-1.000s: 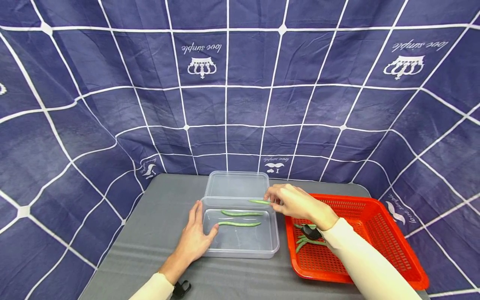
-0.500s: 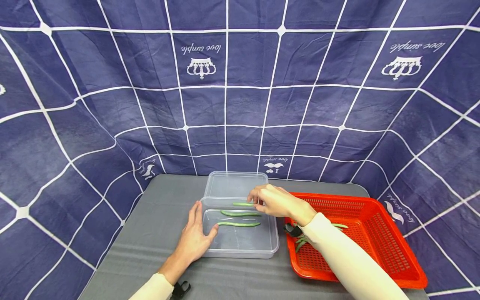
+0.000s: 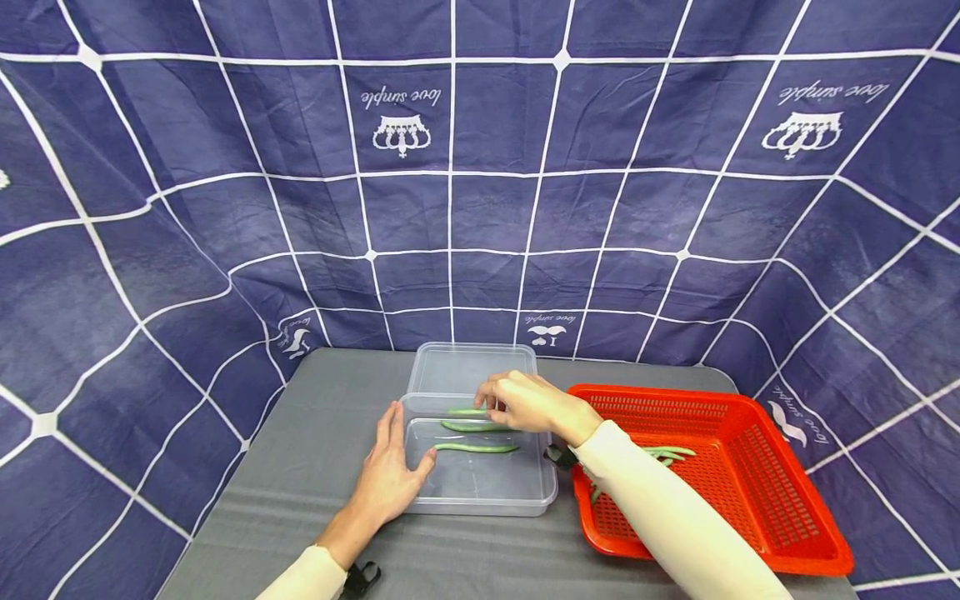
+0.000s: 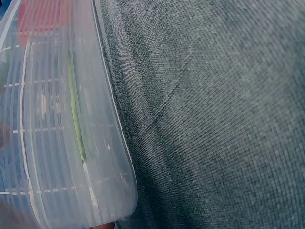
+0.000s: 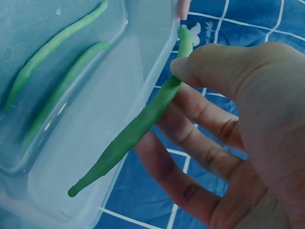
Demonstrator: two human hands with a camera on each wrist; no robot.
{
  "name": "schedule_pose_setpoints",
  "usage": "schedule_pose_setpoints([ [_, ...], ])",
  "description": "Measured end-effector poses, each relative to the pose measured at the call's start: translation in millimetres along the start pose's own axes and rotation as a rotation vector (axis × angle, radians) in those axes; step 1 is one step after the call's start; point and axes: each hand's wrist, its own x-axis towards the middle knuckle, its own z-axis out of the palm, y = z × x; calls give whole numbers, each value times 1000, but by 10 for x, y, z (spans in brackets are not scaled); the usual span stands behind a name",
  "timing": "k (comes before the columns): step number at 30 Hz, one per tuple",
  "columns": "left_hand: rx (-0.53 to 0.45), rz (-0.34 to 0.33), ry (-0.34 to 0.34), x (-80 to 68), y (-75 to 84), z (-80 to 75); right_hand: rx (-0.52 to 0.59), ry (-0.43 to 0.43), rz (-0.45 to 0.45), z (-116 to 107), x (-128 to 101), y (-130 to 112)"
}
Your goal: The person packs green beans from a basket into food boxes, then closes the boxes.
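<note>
Right hand [image 3: 528, 406]: fingers pinch a green bean [image 5: 138, 121] over the clear plastic container [image 3: 480, 487], above two beans [image 3: 476, 448] already inside. Left hand [image 3: 390, 479]: flat, fingers straight, bracing the container's side on the tabletop [image 3: 300, 475].

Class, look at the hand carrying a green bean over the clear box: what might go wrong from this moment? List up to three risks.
1. The right hand only pinches the held bean near one end, so the long free end may swing or slip out.
2. That bean hangs over the far rim of the clear box, so it might drop outside.
3. The left hand merely rests against the box's side, so a nudge might slide it toward the red basket.
</note>
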Motion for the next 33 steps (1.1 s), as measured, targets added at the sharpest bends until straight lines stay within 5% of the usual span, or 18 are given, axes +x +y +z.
schedule_pose_setpoints([
  [18, 20, 3, 13, 11, 3, 20, 56, -6, 4, 227, 140, 85],
  [33, 26, 2, 12, 11, 2, 18, 29, 7, 39, 181, 115, 45],
])
